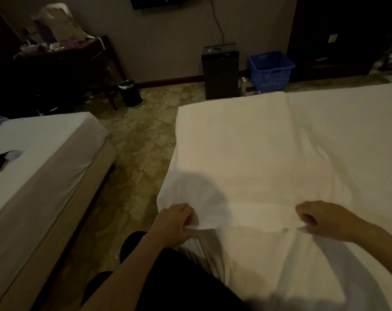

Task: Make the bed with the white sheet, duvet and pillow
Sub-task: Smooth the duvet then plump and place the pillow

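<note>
A folded length of white bedding [240, 153] lay along the left edge of the bed [359, 126], from its far left corner towards the near edge; whether it was sheet or duvet could not be told. The left hand [173, 222] gripped the bedding's near left corner, fingers curled round the cloth, and the right hand [323, 218] pinched its near edge further right. A blue basket [270, 70] stood beyond the bed's far edge.
</note>
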Demonstrator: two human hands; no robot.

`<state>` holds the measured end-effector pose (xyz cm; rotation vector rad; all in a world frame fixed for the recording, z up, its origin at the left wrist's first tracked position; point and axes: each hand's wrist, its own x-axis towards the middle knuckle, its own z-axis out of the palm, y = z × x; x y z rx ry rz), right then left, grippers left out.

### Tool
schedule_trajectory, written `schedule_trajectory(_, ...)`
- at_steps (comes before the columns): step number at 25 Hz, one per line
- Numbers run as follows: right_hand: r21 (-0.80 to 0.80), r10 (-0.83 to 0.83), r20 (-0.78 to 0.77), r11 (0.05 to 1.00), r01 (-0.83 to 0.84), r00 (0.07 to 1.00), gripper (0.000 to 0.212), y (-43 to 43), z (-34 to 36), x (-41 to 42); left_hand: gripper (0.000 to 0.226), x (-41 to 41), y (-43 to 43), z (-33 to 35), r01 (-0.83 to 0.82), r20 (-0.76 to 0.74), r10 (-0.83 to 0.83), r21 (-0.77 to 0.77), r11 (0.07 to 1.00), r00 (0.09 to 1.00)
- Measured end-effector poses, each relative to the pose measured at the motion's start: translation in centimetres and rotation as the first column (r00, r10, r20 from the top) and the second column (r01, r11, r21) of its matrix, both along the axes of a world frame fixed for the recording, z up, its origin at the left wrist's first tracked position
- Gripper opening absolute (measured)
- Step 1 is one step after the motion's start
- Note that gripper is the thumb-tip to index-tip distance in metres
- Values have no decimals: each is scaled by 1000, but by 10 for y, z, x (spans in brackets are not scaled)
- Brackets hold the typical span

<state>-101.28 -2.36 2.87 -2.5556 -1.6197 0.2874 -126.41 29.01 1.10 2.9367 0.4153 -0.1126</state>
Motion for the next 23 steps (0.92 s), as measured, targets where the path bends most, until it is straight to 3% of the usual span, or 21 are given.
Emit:
schedule_trajectory(1,-110,-48,-149,993,32,988,33,3,22,-3,39,-3,0,10,-19,101,28,-85,996,995)
schedule_trajectory(2,-89,-66,-322,995,39,944,28,10,43,-6,34,-2,-1,22,-32,267,63,-118,993,962)
schedule_trajectory(3,48,-44,-413,996,70,909,26,23,59,-10,27,6,-5,32,-29,434,64,-85,996,899)
schedule_trajectory(4,242,-47,-392,958,152,919,27,40,71,-12,23,20,-11,43,-36,560,51,-37,999,827)
schedule_trajectory(6,538,-132,-123,824,178,984,34,87,78,-14,26,62,-23,60,-125,660,98,-6,992,745)
schedule_trajectory(8,504,-241,70,846,174,968,51,133,68,-12,43,101,-26,67,-229,618,140,66,971,773)
schedule_trajectory(10,224,-328,167,931,288,930,67,155,40,-4,64,120,-16,50,-286,402,219,115,951,889)
schedule_trajectory(12,110,-310,229,950,292,923,76,155,1,-3,81,118,-7,12,-348,207,328,68,935,922)
schedule_trajectory(16,72,-277,256,961,268,926,85,148,-39,-17,95,106,-15,-38,-380,154,366,76,922,918)
schedule_trajectory(23,54,-326,240,945,323,914,86,159,-36,-10,97,113,-5,-38,-387,180,373,48,921,910)
